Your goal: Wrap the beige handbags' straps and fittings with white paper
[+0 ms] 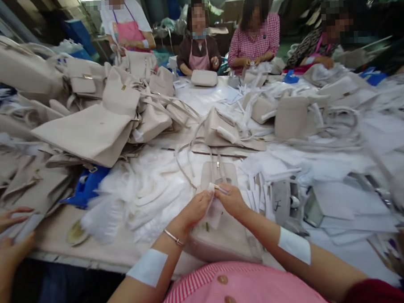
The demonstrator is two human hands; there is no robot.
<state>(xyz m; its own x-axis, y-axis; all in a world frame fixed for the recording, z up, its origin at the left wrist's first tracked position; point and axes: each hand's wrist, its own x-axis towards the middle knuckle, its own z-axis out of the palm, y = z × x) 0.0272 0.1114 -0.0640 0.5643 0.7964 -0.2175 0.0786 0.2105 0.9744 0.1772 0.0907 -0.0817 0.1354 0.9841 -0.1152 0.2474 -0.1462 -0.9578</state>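
A beige handbag [222, 240] lies in front of me at the table's near edge, its flap and straps reaching away from me. Above it, my left hand [198, 208] and my right hand [232, 200] meet, fingertips pinched together. Between them they hold a small white wrapping piece [214, 213], which hangs down over the bag. A bit of gold-coloured metal shows by my right fingertips; whether it is a buckle or a zip end is too blurred to tell. Thin beige straps [189, 170] run from the bag toward the table's middle.
Beige bags [90, 125] are heaped at the left, with a blue tape dispenser [86, 185] below. White wrapping sheets [133, 199] lie left of my bag, white papers [351, 207] at the right. A co-worker's hands [11, 235] work at the left edge; several people sit or stand opposite.
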